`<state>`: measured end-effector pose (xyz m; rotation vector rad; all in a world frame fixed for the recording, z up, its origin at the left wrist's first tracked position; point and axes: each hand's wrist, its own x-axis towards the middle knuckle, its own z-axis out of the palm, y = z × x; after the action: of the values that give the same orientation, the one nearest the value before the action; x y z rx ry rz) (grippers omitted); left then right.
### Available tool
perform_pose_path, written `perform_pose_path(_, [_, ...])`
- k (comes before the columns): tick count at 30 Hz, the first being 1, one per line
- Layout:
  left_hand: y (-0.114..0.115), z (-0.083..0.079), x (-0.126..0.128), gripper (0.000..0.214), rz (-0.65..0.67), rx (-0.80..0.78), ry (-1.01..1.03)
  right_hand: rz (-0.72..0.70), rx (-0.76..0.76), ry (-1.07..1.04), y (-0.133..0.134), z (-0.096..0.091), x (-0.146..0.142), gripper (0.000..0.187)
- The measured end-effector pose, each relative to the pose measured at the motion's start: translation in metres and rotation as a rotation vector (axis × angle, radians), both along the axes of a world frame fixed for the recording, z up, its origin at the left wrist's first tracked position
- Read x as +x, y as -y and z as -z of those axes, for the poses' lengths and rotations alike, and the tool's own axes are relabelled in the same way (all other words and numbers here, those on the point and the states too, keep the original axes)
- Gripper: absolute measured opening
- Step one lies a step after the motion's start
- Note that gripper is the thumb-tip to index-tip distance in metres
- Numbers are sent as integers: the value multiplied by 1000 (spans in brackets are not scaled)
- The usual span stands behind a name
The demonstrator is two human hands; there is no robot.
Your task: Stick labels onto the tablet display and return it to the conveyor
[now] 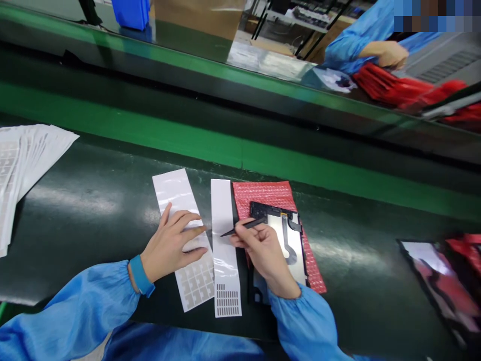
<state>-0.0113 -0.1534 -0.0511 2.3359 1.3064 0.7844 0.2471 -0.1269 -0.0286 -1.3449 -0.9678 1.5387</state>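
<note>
My left hand (pixel 176 243) lies with its fingers spread over a white sheet (pixel 197 281) that carries grey die-cut stickers at its lower end. Pinched in my right hand (pixel 265 250) is a pair of black tweezers (pixel 240 228), its tip pointing left above a narrow white strip (pixel 225 260). Rows of small dark stickers fill the bottom of that strip. Partly under my right wrist sits a black-framed tablet-like screen part (pixel 298 253) with a white back and a grey flex cable. Beneath it is a red bubble-wrap bag (pixel 263 190).
Stacked sticker sheets (pixel 33 155) fan out at the far left. Another flat panel (pixel 436 281) lies at the right. Across the green-edged bench, a co-worker's hand (pixel 387 54) is by red bags (pixel 394 87). A blue bin (pixel 131 14) stands at the back.
</note>
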Motion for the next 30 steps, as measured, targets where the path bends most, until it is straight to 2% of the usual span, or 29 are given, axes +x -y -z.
perform_pose_path(4, [1,-16,4,23,67,88,-76,269,116,-49,-9,-15,46,65])
perform_pose_path(7, [-10,-26,24,19,219,182,-87,351,180,50,-7,-15,65,78])
perform_pose_path(9, [-25,-26,46,17,302,248,-84,363,193,96,-6,-9,66,81])
perform_pose_path(12, [-50,-16,78,15,385,321,-59,379,200,120,-6,0,63,77])
perform_pose_path(15, [-67,-4,93,14,463,321,-16,385,205,139,-6,3,62,71])
perform_pose_path(18, [-73,-1,93,16,486,269,18,364,218,156,-3,3,63,68])
perform_pose_path(30, [-69,-5,91,13,460,126,93,350,227,242,4,4,60,55])
